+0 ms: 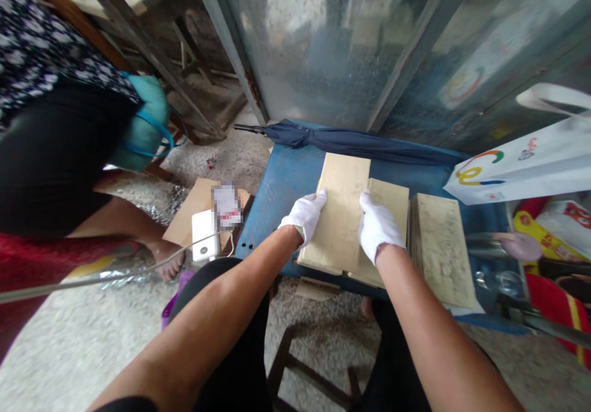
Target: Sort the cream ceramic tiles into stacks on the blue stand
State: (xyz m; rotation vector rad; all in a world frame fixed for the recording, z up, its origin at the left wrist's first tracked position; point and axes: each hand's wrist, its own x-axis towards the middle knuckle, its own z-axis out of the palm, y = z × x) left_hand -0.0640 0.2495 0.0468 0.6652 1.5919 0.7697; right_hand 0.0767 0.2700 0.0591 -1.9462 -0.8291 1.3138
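Note:
Both my hands wear white gloves. My left hand (305,214) grips the left edge of a pale, cream-coloured rectangular board (342,209), thumb along its top. On the opposite edge, my right hand (378,224) holds the same board with its thumb at the upper right. Whether it is one board or several in my grip cannot be made out. Just right of it, partly behind my right hand, lies another pale stack (391,201). Farther right is a stack of similar boards (444,249) with dark smudges on top. All are on a blue table (289,175).
A folded dark blue umbrella (351,143) lies along the table's back edge. A white paper bag (545,153) stands at the right, near glass jars (508,282). On the left are a seated person (60,129), a cardboard box (191,206) and a white device (205,235) with a cable.

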